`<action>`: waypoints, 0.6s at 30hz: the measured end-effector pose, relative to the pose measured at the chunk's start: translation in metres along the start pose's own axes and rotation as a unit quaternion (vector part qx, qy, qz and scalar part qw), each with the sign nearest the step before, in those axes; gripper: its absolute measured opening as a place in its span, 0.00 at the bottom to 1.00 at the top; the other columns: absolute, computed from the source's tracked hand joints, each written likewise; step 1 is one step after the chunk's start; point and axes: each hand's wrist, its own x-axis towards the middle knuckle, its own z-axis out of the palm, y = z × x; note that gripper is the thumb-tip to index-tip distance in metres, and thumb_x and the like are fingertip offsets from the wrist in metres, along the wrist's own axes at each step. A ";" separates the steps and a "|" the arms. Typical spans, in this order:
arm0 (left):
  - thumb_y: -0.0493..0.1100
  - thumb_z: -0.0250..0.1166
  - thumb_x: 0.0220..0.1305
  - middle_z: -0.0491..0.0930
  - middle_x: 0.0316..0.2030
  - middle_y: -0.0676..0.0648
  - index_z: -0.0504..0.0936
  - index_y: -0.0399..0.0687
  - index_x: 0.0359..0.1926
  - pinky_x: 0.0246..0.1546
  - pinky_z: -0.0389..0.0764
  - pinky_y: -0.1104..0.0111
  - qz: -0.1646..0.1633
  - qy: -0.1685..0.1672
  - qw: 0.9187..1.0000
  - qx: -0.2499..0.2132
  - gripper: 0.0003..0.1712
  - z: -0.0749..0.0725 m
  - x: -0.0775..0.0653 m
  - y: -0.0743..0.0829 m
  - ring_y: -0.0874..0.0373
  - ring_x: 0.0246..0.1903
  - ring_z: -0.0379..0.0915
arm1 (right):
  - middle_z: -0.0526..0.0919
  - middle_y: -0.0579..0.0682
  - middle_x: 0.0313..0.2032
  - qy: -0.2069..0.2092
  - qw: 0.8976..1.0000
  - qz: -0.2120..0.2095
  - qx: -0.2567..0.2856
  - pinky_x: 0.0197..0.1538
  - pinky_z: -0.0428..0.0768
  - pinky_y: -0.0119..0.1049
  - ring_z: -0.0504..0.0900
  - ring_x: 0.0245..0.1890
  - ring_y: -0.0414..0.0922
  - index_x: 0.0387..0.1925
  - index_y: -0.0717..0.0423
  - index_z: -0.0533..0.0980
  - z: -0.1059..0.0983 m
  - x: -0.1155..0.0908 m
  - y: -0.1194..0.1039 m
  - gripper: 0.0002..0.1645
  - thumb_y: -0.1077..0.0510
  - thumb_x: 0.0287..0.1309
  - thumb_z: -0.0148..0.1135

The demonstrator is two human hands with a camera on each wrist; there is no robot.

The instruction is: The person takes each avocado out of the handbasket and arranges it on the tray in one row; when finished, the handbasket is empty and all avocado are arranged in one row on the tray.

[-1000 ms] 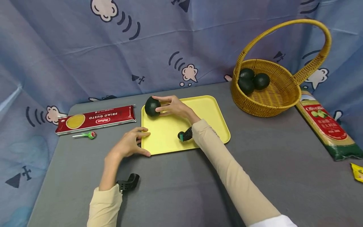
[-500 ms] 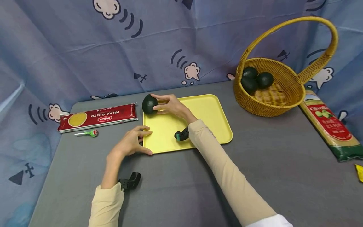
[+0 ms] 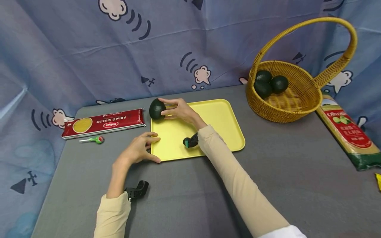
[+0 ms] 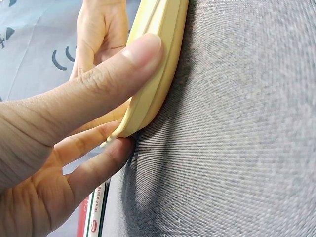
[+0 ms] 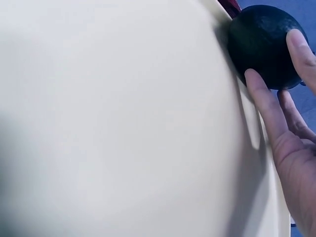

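I had the right grip (image 3: 181,110) half-closed, pinching a dark avocado (image 3: 156,109) at the far left corner of a yellow tray (image 3: 224,117), the left grip (image 3: 135,150), spread wider, held the tray's near left corner.

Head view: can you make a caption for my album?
Right hand holds an avocado, left hand grips the tray, and three more avocados sit in the basket.
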 end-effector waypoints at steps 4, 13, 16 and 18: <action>0.43 0.80 0.43 0.63 0.65 0.35 0.71 0.32 0.63 0.56 0.74 0.54 -0.001 0.000 1.000 -0.006 0.46 0.000 0.000 0.000 0.43 0.56 0.72 | 0.69 0.58 0.64 0.004 1.000 -0.005 -0.004 0.48 0.83 0.43 0.78 0.55 0.53 0.65 0.52 0.70 -0.004 -0.001 -0.001 0.36 0.70 0.54 0.65; 0.43 0.80 0.42 0.63 0.65 0.37 0.70 0.33 0.64 0.56 0.74 0.54 -0.014 -0.003 1.000 -0.013 0.47 -0.001 -0.002 0.001 0.43 0.55 0.72 | 0.70 0.58 0.63 0.004 1.000 -0.001 -0.009 0.48 0.83 0.43 0.77 0.56 0.54 0.65 0.55 0.70 -0.007 -0.002 0.000 0.35 0.72 0.55 0.64; 0.44 0.80 0.42 0.63 0.65 0.36 0.71 0.33 0.63 0.56 0.74 0.54 -0.006 0.001 1.000 -0.002 0.47 0.000 0.000 0.001 0.43 0.55 0.73 | 0.70 0.58 0.63 0.005 1.000 -0.005 -0.010 0.49 0.82 0.42 0.77 0.55 0.54 0.65 0.55 0.70 -0.005 -0.001 0.001 0.35 0.72 0.55 0.64; 0.45 0.80 0.42 0.64 0.65 0.36 0.71 0.33 0.63 0.56 0.74 0.54 -0.001 0.003 1.000 0.003 0.47 0.001 0.001 0.001 0.44 0.55 0.73 | 0.70 0.59 0.63 0.004 1.000 -0.008 -0.009 0.49 0.82 0.42 0.77 0.55 0.54 0.65 0.55 0.70 -0.004 0.000 0.001 0.35 0.72 0.55 0.64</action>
